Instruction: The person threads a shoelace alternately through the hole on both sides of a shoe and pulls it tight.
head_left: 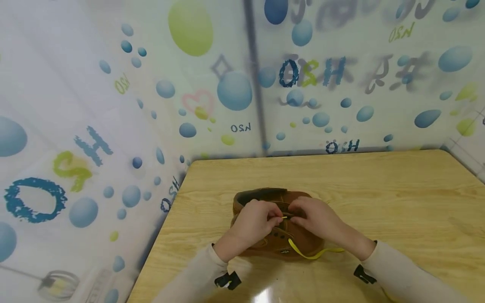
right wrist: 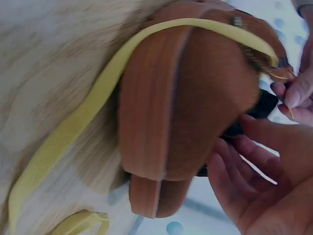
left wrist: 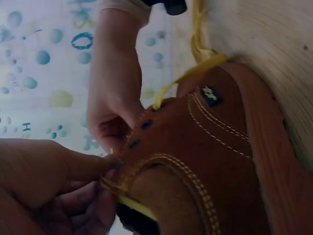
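A brown leather shoe (head_left: 303, 237) stands on the table, its stitched side and dark eyelets showing. A yellow shoelace (head_left: 314, 255) hangs out of an eyelet and trails to the right; the right wrist view shows its flat band (right wrist: 73, 127) running past the sole. My left hand (head_left: 251, 221) pinches a thin yellow end of the lace beside the eyelets. Across the shoe opening, my right hand (head_left: 318, 216) grips the other edge of the upper, fingers curled at the dark tongue (right wrist: 264, 104). The fingertips of both hands are close together.
The shoe rests on a pale wooden table (head_left: 379, 198). Printed curtains (head_left: 212, 84) with blue and green drops stand behind it and to its left. Dark straps (head_left: 227, 280) hang at both wrists. A further loop of yellow lace (right wrist: 83, 223) lies near the toe.
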`<state>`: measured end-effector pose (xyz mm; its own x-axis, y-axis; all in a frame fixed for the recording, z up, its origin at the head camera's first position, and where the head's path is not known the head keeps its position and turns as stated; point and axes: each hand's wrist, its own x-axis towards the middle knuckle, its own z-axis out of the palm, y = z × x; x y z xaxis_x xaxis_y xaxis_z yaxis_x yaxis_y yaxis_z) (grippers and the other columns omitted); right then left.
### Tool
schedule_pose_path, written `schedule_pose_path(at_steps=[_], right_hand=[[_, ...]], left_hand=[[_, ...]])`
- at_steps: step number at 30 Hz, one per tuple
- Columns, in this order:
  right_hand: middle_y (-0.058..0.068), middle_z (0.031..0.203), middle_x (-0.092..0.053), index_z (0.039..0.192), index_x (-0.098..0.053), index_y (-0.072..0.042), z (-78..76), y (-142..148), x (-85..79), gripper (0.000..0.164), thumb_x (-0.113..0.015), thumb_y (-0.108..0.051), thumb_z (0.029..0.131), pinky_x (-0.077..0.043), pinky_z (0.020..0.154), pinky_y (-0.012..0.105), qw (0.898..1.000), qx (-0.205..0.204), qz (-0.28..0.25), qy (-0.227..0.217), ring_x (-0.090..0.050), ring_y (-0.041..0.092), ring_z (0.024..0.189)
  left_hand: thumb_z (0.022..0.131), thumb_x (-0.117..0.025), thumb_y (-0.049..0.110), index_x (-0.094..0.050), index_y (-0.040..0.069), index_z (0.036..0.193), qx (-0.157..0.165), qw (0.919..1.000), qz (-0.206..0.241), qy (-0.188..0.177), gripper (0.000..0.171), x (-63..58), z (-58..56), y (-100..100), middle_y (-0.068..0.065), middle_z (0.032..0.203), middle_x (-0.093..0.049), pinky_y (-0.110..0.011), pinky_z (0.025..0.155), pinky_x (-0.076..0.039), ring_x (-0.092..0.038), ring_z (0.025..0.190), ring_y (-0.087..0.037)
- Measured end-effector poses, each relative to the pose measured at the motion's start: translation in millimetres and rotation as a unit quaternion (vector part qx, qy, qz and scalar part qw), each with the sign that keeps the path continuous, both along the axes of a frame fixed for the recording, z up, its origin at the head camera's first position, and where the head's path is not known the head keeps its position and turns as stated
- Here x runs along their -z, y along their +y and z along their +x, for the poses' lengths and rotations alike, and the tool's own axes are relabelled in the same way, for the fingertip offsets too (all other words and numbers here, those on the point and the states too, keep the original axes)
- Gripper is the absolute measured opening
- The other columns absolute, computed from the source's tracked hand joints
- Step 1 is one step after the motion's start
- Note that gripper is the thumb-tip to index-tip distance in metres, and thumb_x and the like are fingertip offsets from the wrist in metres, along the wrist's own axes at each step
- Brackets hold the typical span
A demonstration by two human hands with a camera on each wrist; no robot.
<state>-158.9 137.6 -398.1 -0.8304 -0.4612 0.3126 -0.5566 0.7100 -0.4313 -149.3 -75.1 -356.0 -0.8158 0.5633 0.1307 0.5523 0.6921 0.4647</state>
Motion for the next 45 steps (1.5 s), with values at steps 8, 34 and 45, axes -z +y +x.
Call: schedule_pose_path(at_steps=[8,34,45], right_hand=[[-0.002,0.090,-0.074,0.093,-0.075,-0.015,-12.0,-1.3,4.7,0.007,-0.069,-0.013,0.091,-0.053,0.070,0.027,0.998,0.008,-0.029,-0.058,-0.067,0.012,0.079],[-0.003,0.087,-0.075,0.089,-0.077,-0.016,-4.7,-2.5,5.9,0.007,-0.070,-0.016,0.091,-0.051,0.067,0.026,0.997,0.045,-0.041,-0.042,-0.066,0.011,0.075],[-0.002,0.092,-0.076,0.096,-0.078,-0.014,2.6,5.8,12.4,0.011,-0.071,-0.008,0.089,-0.055,0.070,0.026,0.999,-0.011,-0.039,0.014,-0.070,0.015,0.081]], left_hand=[[0.089,-0.075,0.027,-0.075,0.021,0.077,-0.070,0.9788,-0.126,0.145,0.013,22.7,-6.1,20.9,0.009,0.066,-0.070,-0.014,0.044,-0.040,-0.055,0.050,-0.001],[0.089,-0.073,0.032,-0.066,0.020,0.079,-0.070,0.9344,-0.204,0.284,0.018,36.2,-5.0,39.9,0.007,0.061,-0.063,-0.019,0.043,-0.043,-0.058,0.051,-0.006],[0.078,-0.075,0.050,-0.066,0.022,0.076,-0.094,0.8929,-0.224,0.379,0.030,36.2,-7.0,37.7,0.011,0.064,-0.066,-0.020,0.054,-0.037,-0.054,0.055,-0.007]])
